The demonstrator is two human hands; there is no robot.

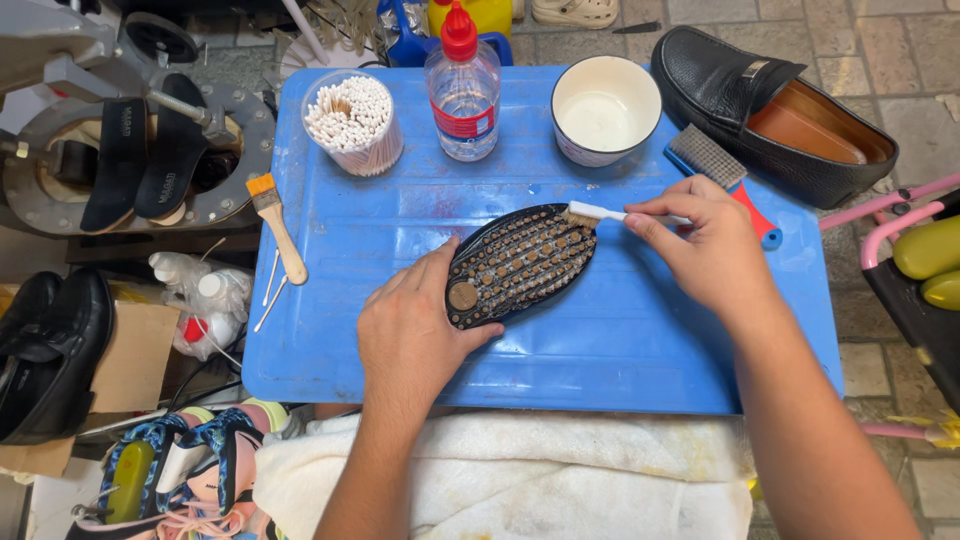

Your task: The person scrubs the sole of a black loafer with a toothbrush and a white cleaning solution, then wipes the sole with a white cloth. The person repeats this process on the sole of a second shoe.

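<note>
A black shoe lies sole up (520, 262) on a blue plastic board (620, 340); its sole is covered with brown studs. My left hand (412, 330) presses on the heel end of that shoe. My right hand (705, 245) grips a small white-handled brush (600, 213), its bristles touching the toe end of the sole. The brush handle disappears under my fingers.
On the board stand a jar of cotton swabs (352, 122), a clear bottle with red cap (462, 85), a white bowl (605, 108), a wooden paintbrush (278, 226) and a red-handled brush (720, 172). The matching black loafer (770, 110) sits right; a white towel (520, 480) covers my lap.
</note>
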